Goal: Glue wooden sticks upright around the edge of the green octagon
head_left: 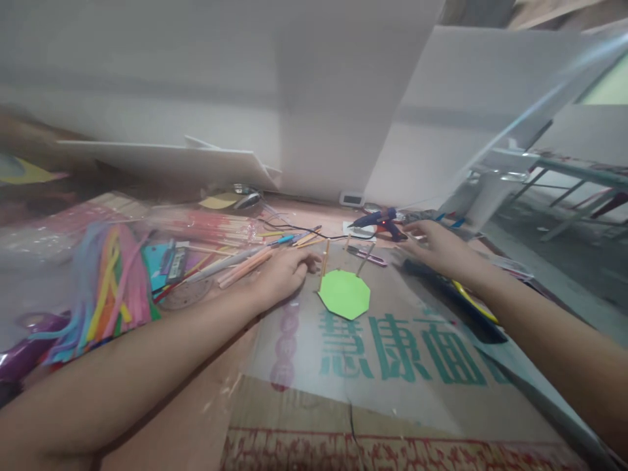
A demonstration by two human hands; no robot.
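A bright green octagon [344, 295] lies on the work surface, with thin sticks standing at its edge. My left hand [284, 275] is just left of it. Its fingers are loosely bent and apart, the tips close beside an upright wooden stick [324, 261]; I cannot tell whether they touch it. A dark stick [365, 260] leans at the octagon's far right edge. My right hand [434, 243] is open, fingers stretched toward the handle of a blue glue gun [375, 218] with a small red light. Contact with the handle cannot be made out.
A utility knife [367, 256] lies behind the octagon. Dark-handled pliers or a similar tool [456, 302] lie under my right forearm. Colourful pipe cleaners [115, 281], bagged sticks [210, 226] and pens [245, 265] crowd the left. A small white display device [352, 199] stands against the wall.
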